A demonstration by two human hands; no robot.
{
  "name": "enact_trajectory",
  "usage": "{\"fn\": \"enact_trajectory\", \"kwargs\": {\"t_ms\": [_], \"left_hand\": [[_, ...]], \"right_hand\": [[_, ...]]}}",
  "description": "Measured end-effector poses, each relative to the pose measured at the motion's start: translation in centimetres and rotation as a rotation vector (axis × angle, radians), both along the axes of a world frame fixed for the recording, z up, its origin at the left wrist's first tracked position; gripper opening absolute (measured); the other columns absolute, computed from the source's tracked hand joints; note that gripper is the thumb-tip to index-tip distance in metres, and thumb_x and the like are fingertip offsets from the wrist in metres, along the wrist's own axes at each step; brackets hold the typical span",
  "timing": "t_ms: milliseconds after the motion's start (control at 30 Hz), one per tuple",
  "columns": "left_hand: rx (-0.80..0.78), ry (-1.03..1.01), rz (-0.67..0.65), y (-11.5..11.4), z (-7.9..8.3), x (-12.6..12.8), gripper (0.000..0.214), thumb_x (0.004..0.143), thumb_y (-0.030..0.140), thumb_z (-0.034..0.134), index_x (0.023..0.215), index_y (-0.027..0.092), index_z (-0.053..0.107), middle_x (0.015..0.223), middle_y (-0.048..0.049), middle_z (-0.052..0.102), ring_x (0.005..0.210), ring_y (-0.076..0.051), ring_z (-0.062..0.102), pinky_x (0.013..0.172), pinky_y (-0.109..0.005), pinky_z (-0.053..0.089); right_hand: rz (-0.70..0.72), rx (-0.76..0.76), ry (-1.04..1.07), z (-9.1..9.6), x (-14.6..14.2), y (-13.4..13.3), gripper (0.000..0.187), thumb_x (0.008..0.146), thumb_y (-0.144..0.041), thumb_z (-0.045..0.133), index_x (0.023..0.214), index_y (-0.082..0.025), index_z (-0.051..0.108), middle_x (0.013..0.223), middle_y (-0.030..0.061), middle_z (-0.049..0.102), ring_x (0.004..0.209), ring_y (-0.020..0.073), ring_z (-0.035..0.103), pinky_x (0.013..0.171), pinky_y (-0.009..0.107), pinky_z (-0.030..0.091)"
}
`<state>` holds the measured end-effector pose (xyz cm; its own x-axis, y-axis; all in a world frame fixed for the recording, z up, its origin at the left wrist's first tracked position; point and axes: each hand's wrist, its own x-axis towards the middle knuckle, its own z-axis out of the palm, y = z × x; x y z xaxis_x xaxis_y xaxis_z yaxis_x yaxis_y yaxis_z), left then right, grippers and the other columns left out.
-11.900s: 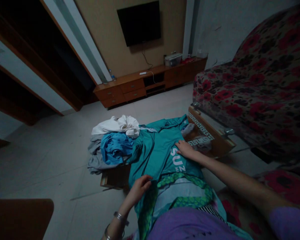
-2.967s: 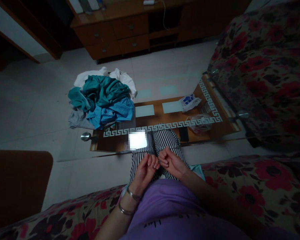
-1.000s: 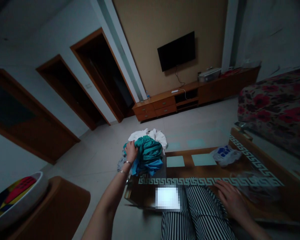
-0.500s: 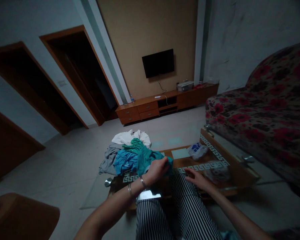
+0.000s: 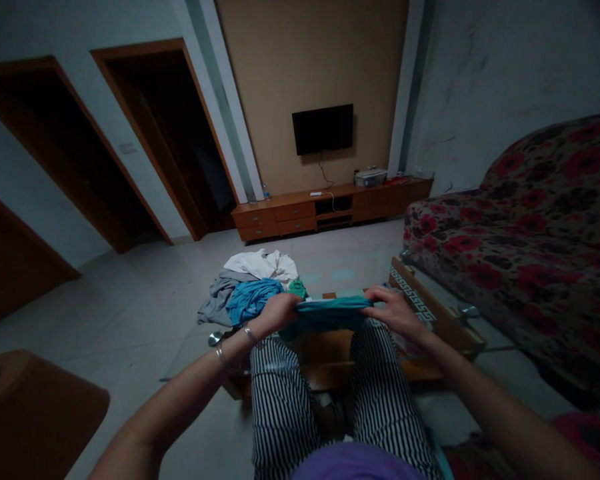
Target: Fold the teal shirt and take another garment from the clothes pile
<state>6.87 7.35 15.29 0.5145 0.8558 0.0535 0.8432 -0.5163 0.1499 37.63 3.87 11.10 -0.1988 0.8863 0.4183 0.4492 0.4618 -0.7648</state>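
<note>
A teal garment (image 5: 327, 312) is stretched flat between both my hands, just above my striped knees. My left hand (image 5: 277, 312) is closed on its left end. My right hand (image 5: 393, 311) is closed on its right end. Behind it, on the left part of the glass coffee table (image 5: 430, 313), lies a pile of clothes (image 5: 250, 283) with white, grey and blue pieces. The table top under the garment is mostly hidden.
A floral sofa (image 5: 520, 227) runs along the right, close to the table. A wooden TV cabinet (image 5: 330, 203) and wall TV (image 5: 323, 129) stand at the far wall. A brown wooden surface (image 5: 35, 413) is at lower left. Pale tiled floor (image 5: 145, 300) lies on the left.
My left hand pulled the teal garment off the pile toward me. My right hand came up from the table and took its other end, so it is now spread between both hands.
</note>
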Motion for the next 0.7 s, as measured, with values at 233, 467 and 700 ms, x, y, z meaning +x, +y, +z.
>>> {"fn": "enact_trajectory", "kwargs": {"t_ms": [233,467,700], "left_hand": [[0.261,-0.425,-0.001,-1.2,8.9,-2.1,0.008,0.071,0.012,0.049,0.074,0.016,0.056,0.079,-0.0028,0.055,0.075,-0.016,0.050,0.068,-0.027,0.038],[0.042,-0.659,0.104,-0.1,7.4,-3.8,0.019,0.077,0.019,0.046,0.088,0.016,0.062,0.086,-0.0019,0.064,0.082,-0.017,0.057,0.076,-0.028,0.043],[-0.080,-0.560,0.186,1.5,1.6,-6.4,0.021,0.079,0.031,0.054,0.087,0.017,0.068,0.092,-0.0056,0.070,0.087,-0.021,0.061,0.084,-0.032,0.046]], "right_hand": [[0.035,0.082,0.142,8.3,2.3,-2.6,0.017,0.076,-0.026,0.062,0.070,-0.019,0.048,0.111,0.0053,0.064,0.100,0.0198,0.057,0.086,0.030,0.043],[0.299,-0.437,0.165,6.0,3.5,-0.4,0.042,0.073,-0.044,0.072,0.104,-0.020,0.057,0.098,0.0022,0.064,0.080,0.0147,0.060,0.065,0.022,0.048],[0.778,-0.892,-0.298,0.3,3.4,-0.6,0.054,0.062,-0.048,0.080,0.103,-0.016,0.071,0.093,0.0036,0.070,0.082,0.0199,0.064,0.073,0.028,0.052]]}}
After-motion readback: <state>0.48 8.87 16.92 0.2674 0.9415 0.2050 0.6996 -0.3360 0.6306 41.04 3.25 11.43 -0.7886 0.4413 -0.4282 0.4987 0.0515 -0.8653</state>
